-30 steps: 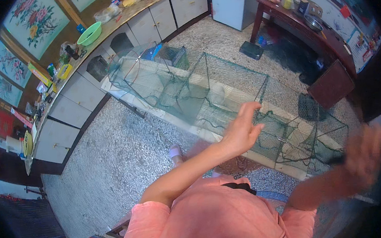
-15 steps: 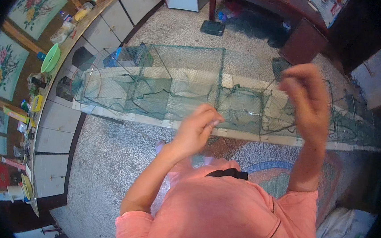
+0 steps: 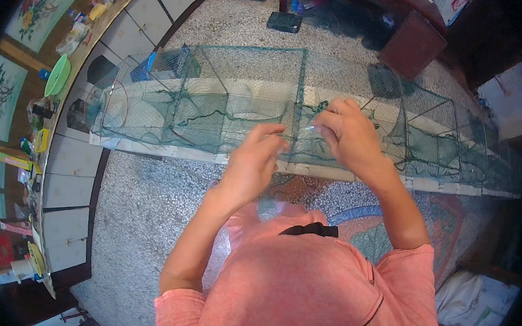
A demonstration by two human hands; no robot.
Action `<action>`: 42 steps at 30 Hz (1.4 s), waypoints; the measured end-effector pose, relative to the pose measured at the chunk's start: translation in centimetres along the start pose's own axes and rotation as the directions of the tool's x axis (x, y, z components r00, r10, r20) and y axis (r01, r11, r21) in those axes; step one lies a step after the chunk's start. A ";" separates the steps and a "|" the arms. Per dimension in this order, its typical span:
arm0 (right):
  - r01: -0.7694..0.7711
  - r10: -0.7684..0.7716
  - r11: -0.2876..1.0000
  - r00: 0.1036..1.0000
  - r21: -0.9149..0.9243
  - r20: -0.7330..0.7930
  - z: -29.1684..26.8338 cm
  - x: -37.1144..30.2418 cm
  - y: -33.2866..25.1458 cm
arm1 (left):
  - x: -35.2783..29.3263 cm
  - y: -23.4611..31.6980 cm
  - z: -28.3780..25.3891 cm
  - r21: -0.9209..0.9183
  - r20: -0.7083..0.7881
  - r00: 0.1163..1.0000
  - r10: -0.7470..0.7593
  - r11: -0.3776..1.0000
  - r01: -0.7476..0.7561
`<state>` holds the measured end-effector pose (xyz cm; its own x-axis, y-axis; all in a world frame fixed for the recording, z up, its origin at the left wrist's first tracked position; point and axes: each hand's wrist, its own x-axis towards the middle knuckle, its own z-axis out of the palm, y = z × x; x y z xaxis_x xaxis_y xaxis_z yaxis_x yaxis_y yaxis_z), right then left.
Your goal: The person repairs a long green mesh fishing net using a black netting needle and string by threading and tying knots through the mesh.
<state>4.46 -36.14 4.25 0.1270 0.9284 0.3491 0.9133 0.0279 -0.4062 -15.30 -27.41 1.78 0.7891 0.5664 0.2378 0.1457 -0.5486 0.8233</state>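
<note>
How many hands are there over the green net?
2: the left hand and, further right, the right hand, both above the middle stretch of the green net. No others show.

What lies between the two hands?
In the head view, green netting and its dark frame bar show between left hand and right hand, plus a small shiny piece.

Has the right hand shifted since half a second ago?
Yes, leftward: it was almost directly below the maroon panel in the picture; now the right hand is well left of it, close to the left hand.
</note>
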 end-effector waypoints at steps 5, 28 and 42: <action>-0.112 0.141 0.957 0.986 0.268 -0.092 2.7 -0.2 0.0 | 0.5 -0.7 0.7 -0.264 0.078 0.979 -0.190 0.943 0.204; -0.031 -0.005 0.936 0.995 0.350 0.100 6.1 5.8 -4.2 | 0.1 -2.6 4.0 -0.243 -0.061 0.985 -0.159 0.960 0.140; 0.011 -0.127 0.960 0.907 0.279 0.402 5.0 6.2 -2.5 | -2.3 5.4 4.4 0.177 -0.137 0.990 0.022 0.984 0.003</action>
<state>1.01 -28.58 3.28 -0.1566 0.9873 0.0283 0.7705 0.1400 -0.6219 -13.72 -34.42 3.42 0.7027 0.6334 0.3240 0.2513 -0.6470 0.7199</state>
